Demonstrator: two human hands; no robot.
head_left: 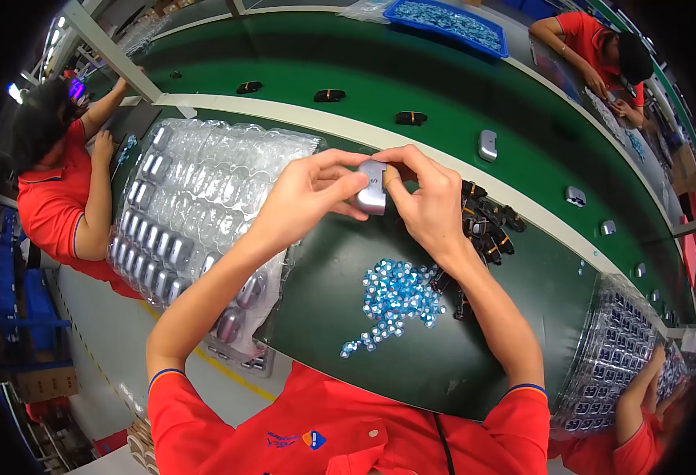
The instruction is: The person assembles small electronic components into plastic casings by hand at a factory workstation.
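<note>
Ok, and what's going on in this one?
A person in a red shirt holds a small grey case up between the left hand and right hand, over a dark green table. A loose pile of blue-and-white pieces lies on the table, with black bundles near the right forearm. On the left, a clear plastic tray holds more grey cases.
</note>
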